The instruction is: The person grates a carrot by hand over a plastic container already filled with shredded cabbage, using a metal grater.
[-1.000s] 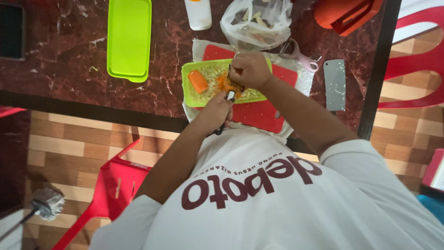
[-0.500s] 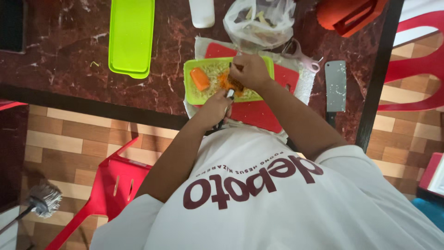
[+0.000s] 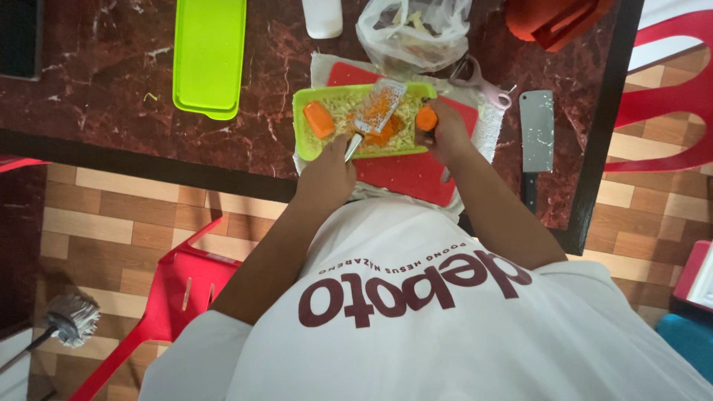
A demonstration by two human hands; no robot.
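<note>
The left hand (image 3: 327, 174) has a closed grip on the grater (image 3: 377, 111) handle; the right hand (image 3: 444, 134) pinches a short carrot stub (image 3: 426, 117), so fingertips risk scraping the blades.

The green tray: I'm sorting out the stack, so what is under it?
The green tray sits on a red cutting board, which lies on a white cloth. The tray and the right hand hide the rest of the board.

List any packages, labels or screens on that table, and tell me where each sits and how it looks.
Clear plastic bag: far edge, behind the green tray, crumpled, pale scraps inside.
White bottle: left of the bag, plain, cut off by the frame.
Dark flat slab: far left corner, possibly a screen; cannot tell.
</note>
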